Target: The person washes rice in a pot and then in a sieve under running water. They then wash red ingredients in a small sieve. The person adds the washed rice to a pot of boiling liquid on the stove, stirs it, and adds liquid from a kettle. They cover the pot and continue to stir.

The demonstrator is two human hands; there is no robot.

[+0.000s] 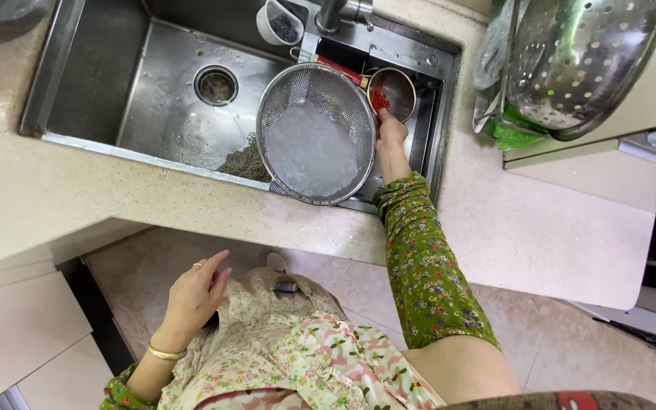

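A round metal mesh strainer (316,133) full of white, watery grains hangs over the right part of the steel sink (146,114). My right hand (390,130), in a green flowered sleeve, grips the strainer's right rim. Just beyond that hand stands a small steel bowl (396,89) with red pieces (379,99) in it. My left hand (195,292) hangs low by my flowered apron, away from the counter, fingers loosely apart and holding nothing.
The tap (332,14) and a small white cup (279,23) stand at the sink's back edge. A drain (216,84) lies in the basin. A large perforated steel colander (578,61) sits on the right over green bags. Beige counter (540,228) surrounds the sink.
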